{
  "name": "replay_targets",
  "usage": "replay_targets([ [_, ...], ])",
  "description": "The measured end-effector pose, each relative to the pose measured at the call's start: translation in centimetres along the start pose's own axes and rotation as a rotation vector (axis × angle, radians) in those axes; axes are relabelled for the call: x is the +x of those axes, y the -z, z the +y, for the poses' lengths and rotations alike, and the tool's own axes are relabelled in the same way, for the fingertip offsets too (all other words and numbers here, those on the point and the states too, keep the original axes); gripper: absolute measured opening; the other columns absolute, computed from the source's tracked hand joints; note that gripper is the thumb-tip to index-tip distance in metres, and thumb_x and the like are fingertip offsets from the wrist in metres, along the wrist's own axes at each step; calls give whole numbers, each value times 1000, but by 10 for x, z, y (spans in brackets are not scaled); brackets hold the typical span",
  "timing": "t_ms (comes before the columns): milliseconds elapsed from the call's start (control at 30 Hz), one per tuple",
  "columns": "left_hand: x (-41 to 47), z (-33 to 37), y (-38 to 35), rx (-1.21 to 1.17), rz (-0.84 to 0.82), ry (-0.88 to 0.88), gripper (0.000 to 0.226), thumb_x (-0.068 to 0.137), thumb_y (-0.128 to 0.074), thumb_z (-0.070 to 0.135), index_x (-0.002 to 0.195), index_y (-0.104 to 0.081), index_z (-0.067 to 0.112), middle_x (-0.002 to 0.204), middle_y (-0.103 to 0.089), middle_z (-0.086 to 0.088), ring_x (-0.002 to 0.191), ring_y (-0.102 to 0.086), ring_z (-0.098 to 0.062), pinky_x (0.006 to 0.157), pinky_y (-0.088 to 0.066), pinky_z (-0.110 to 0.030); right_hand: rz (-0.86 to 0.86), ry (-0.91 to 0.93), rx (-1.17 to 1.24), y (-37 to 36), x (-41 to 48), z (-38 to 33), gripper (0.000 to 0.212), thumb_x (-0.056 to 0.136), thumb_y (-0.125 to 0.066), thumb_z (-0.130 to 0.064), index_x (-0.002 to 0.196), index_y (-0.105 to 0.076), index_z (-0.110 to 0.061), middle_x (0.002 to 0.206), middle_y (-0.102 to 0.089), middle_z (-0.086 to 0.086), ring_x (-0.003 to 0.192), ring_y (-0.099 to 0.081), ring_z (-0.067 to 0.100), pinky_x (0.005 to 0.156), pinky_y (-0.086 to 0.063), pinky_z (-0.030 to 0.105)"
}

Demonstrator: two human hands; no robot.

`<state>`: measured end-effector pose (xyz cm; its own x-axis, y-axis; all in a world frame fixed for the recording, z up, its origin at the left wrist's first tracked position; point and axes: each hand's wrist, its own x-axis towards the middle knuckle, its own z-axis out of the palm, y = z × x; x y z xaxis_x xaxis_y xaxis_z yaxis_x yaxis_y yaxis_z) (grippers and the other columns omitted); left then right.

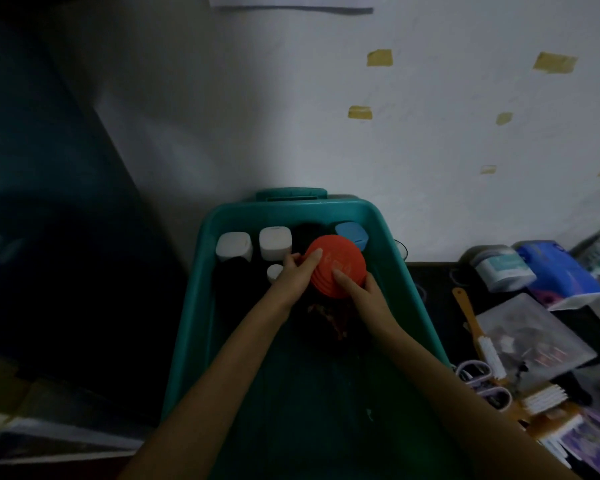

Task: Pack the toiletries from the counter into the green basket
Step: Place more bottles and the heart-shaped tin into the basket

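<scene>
The green basket (409, 278) stands against the wall, and both my hands are inside it. Together they hold a jar with a round red lid (340, 259). My left hand (297, 271) grips the lid's left edge. My right hand (357, 289) grips its lower right edge, one finger lying on top. The jar's dark body below is hard to make out. Along the basket's far wall stand two white-capped bottles (234, 245) (274, 242) and a blue-capped one (352, 233). A small white cap (274, 271) sits beside my left hand.
On the dark counter to the right lie a white tub (503, 268), a blue packet (561, 271), a wooden-handled brush (475, 334), lilac scissors (478, 375), a clear pouch (534, 341) and several small boxes (568, 431). A dark surface fills the left side.
</scene>
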<state>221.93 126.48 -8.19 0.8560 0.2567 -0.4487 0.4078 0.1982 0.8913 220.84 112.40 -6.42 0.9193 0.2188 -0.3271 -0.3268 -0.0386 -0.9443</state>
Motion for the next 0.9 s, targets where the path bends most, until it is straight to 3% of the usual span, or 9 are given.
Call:
replay_targets([
  [167,-4,-15,-12,-66,-32,119,56,99,-43,40,145,-28,11,140,-46,-17,125,-49,-32,101,-44,-43,69,-86,-21,-4,4,10,65,87,-66,-22,141,-34,-7,133,-52,14,118,-54,27,94,-46,35],
  [433,-8,-43,-28,-323,72,229,47,103,-37,27,147,-28,12,142,-43,-21,126,-46,-37,96,-43,-48,85,-120,-165,-7,7,33,68,88,-65,-20,143,-28,-6,140,-45,16,126,-47,29,95,-38,29],
  [600,-12,-54,-32,-404,77,315,47,102,-40,23,147,-31,15,143,-43,-20,127,-47,-37,95,-44,-48,138,-134,-187,-8,9,40,65,87,-66,-11,142,-33,-3,140,-46,19,128,-46,31,108,-37,41],
  [767,-15,-59,-35,-381,59,312,51,99,-42,12,147,-30,22,143,-44,-14,127,-46,-33,94,-44,-44,164,-214,-102,-8,12,45,60,89,-63,-9,142,-36,-1,138,-48,22,126,-48,34,107,-39,46],
  [900,-13,-59,-32,-483,42,343,50,97,-46,7,145,-36,18,141,-46,-18,128,-46,-35,103,-42,-47,192,-215,-67,-10,14,46,58,89,-63,-7,140,-38,-1,136,-50,22,124,-50,34,105,-41,45],
])
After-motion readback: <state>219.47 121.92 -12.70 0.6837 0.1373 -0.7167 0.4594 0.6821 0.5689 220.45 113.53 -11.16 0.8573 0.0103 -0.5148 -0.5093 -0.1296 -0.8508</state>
